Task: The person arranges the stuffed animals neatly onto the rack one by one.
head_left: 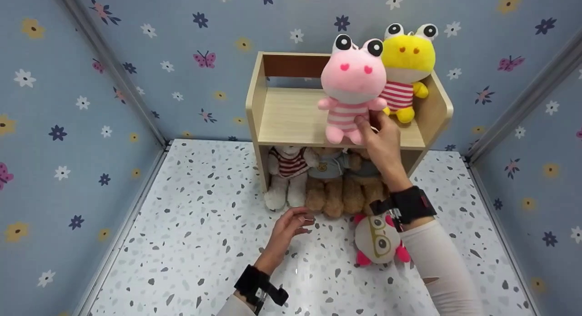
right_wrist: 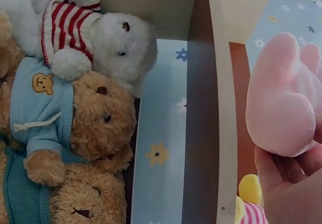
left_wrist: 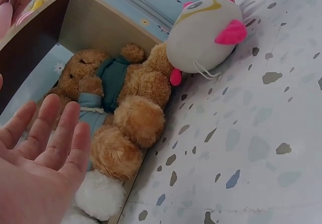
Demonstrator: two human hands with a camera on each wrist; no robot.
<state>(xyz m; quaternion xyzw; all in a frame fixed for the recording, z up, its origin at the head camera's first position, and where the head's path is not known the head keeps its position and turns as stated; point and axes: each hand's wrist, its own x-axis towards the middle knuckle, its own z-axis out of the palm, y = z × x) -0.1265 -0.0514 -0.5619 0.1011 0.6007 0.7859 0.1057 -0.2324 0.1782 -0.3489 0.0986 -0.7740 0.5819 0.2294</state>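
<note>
My right hand (head_left: 382, 136) grips a pink frog-like plush toy (head_left: 353, 77) by its lower side, upright at the front of the wooden shelf's (head_left: 291, 120) upper level. In the right wrist view the plush's pink feet (right_wrist: 282, 113) rest over my fingers. Just right of it, a yellow plush toy (head_left: 408, 57) in a red-striped shirt sits on the same level, partly covered by the pink one. My left hand (head_left: 288, 227) is held over the floor before the shelf, fingers extended and holding nothing; the left wrist view shows its spread fingers (left_wrist: 48, 128) near the teddy bears.
On the lower level sit a white bear (head_left: 287, 170) in a striped shirt, a brown bear (head_left: 326, 175) in light blue and another brown bear (right_wrist: 90, 199) in teal. A round white plush (head_left: 377, 241) with glasses and pink limbs lies on the speckled floor (head_left: 204, 225). Flowered walls enclose the space.
</note>
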